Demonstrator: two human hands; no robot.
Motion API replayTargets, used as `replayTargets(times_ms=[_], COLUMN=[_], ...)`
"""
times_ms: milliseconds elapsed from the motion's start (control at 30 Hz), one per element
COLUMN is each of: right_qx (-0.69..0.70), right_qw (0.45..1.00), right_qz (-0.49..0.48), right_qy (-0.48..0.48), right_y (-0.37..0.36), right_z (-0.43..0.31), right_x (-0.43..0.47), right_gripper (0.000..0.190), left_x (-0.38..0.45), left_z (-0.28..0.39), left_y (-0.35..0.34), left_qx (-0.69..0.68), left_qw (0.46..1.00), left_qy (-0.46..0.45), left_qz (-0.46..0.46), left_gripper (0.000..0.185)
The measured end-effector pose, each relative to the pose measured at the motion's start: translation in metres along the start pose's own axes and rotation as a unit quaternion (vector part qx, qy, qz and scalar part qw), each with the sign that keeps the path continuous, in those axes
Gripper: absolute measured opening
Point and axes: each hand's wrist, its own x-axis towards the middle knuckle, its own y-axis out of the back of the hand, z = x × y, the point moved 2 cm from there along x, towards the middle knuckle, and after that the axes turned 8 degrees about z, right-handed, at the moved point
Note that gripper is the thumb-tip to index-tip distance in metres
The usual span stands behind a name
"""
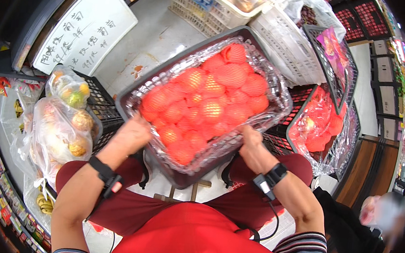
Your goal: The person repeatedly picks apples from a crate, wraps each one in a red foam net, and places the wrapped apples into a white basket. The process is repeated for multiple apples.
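In front of me, a dark grey plastic crate (178,180) sits at a slant, lined with clear plastic film (279,97). It is packed with round fruit in red foam netting (193,107); the netting hides what kind most of it is. My left hand (131,134) is closed at the crate's left edge, slightly blurred. At the right edge, my right hand (253,143) grips with its fingers over the rim and film. Whether the film is also pinched in either hand is hard to see.
Bagged fruit (65,125) rests on a black crate (105,107) at left. White baskets (201,18) stand beyond; another crate of netted fruit (318,125) is at right. A handwritten whiteboard (88,29) leans upper left. Another person (349,226) is at lower right.
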Motion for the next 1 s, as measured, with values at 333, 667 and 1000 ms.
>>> replayTargets(times_ms=[333, 667, 1000], right_qx=[-0.02, 0.088, 0.151], right_qw=[0.999, 0.963, 0.936], right_qz=[-0.04, -0.253, 0.025], right_qy=[0.022, 0.037, 0.318], right_y=[-0.041, 0.064, 0.296], right_z=[0.037, -0.068, -0.16], right_x=[-0.059, -0.164, -0.053], right_gripper=[0.042, 0.057, 0.057], left_x=[0.006, 0.007, -0.062], left_z=[-0.04, 0.051, 0.08], left_y=[0.059, 0.199, 0.215], left_qx=[0.127, -0.07, -0.084], left_qw=[0.975, 0.963, 0.917], left_qy=[0.18, 0.139, 0.25], left_qz=[0.009, 0.222, 0.3], left_gripper=[0.028, 0.039, 0.042])
